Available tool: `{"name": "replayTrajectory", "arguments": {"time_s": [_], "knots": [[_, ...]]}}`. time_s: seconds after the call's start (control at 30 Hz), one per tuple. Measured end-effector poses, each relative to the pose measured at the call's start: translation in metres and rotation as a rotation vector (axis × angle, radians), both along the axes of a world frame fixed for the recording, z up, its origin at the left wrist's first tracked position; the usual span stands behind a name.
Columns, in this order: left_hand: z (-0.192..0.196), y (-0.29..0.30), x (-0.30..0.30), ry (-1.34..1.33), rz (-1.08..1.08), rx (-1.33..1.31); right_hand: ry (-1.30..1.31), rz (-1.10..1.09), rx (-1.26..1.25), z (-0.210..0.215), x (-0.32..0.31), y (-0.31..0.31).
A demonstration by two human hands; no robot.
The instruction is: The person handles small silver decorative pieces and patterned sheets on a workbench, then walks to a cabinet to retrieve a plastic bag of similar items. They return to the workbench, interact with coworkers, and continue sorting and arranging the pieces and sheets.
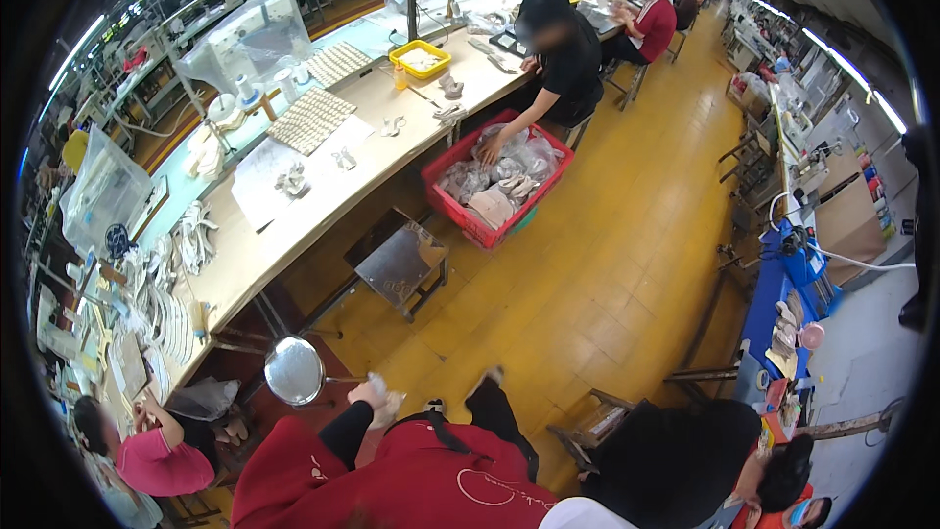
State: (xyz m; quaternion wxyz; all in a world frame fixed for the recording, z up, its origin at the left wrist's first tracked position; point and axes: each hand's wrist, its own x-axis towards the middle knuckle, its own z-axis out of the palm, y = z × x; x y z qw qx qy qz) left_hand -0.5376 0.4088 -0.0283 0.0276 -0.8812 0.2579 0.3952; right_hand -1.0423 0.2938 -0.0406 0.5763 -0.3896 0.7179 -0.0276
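My left hand [368, 393] reaches out on a black sleeve from my red top, low in the head view. Its fingers are closed on a small crumpled piece of clear plastic [389, 402]. A round shiny metal stool [294, 370] stands just to the left of that hand. My black trouser leg and shoe [493, 394] show to its right. My right hand is out of the picture.
A long beige workbench [323, 186] runs up the left, with woven mats and a yellow tray [419, 59]. Beside it stand a square metal stool [401, 260] and a red crate [446, 198] of bagged pieces, into which a co-worker in black [563, 54] reaches. Seated people are at lower left [157, 456] and lower right [685, 460].
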Motion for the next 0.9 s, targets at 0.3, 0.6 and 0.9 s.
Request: {"name": "replayTrajectory", "arguments": {"time_s": [0.3, 0.6, 0.9], "knots": [[0.021, -0.238, 0.041, -0.178, 0.205, -0.033, 0.31, 1.285, -0.622, -0.037, 0.027, -0.325], [0.011, -0.305, 0.089, 0.07, 0.79, 0.088, -0.05, 0.763, -0.861, 0.069, 0.404, -0.822], [0.038, -0.401, 0.116, 0.068, 0.858, 0.114, -0.378, 1.107, -0.238, 0.04, 0.632, -0.84]]}}
